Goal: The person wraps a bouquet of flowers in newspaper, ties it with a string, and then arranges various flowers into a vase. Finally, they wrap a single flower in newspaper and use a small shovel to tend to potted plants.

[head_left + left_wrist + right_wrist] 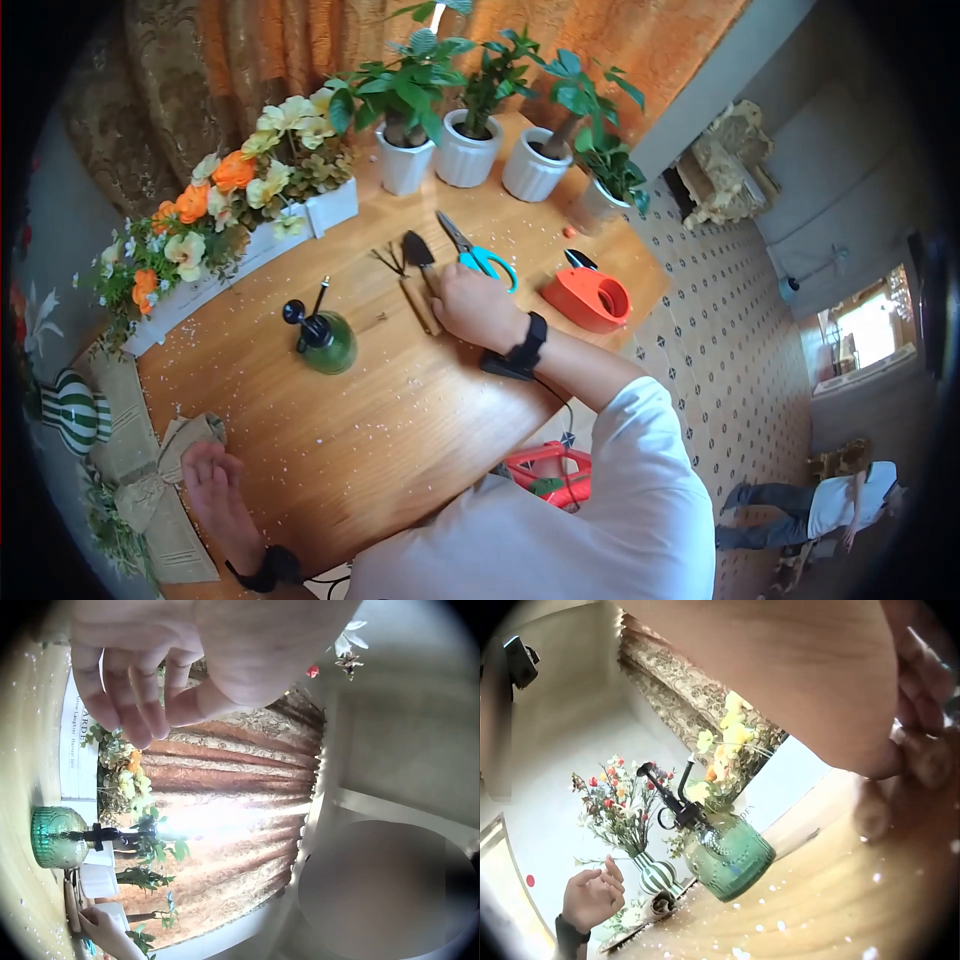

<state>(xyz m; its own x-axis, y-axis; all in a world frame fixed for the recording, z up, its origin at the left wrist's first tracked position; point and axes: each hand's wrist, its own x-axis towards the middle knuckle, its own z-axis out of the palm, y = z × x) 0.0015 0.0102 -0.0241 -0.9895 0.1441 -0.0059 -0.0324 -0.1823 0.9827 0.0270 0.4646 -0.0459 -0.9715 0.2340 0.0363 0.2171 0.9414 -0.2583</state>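
Observation:
My right hand [482, 305] lies over the tools in the middle of the table, with its fingers curled at the wooden handle of a small hand trowel [418, 249]. A small three-pronged hand rake [389, 262] lies alongside, close to the trowel. Just beyond the hand are scissors [483, 258] with turquoise handles. My left hand [213, 487], fingers loosely bent and holding nothing, hovers by the burlap bow [160, 480] at the table's left edge. Between the hands stands a green glass spray bottle [328, 345] with a black pump, seen also in the right wrist view [731, 859].
Potted plants in white pots [468, 160] line the far edge. A white planter [330, 207] of artificial flowers runs along the back left. An orange-red container [588, 300] sits at the right. White specks dot the wooden table [400, 430]. Another person [845, 500] stands off to the right.

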